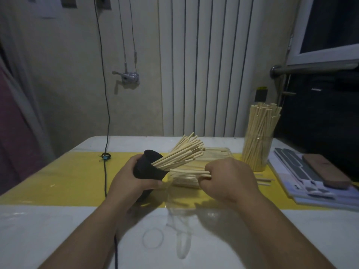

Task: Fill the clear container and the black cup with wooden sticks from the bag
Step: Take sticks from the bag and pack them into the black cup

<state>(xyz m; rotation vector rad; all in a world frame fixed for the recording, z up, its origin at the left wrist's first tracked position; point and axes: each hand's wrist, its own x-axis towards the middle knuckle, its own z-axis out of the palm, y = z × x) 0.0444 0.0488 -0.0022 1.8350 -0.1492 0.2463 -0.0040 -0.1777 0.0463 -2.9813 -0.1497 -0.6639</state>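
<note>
My left hand (134, 178) grips the black cup (148, 168), tilted to the right above the table. A bundle of wooden sticks (183, 151) fans out of its mouth toward the upper right. My right hand (228, 180) pinches a small bunch of sticks (189, 171) that point left toward the cup. Under them lies the clear plastic bag (185, 181) with more sticks inside. The clear container (256, 150) stands upright at the back right, packed with tall sticks.
A black cable (105, 171) runs across the yellow strip (64, 181) to the left of the cup. A stack of printed sheets with a brown block (326, 171) lies at the right edge. A few loose sticks (265, 181) lie beside the container.
</note>
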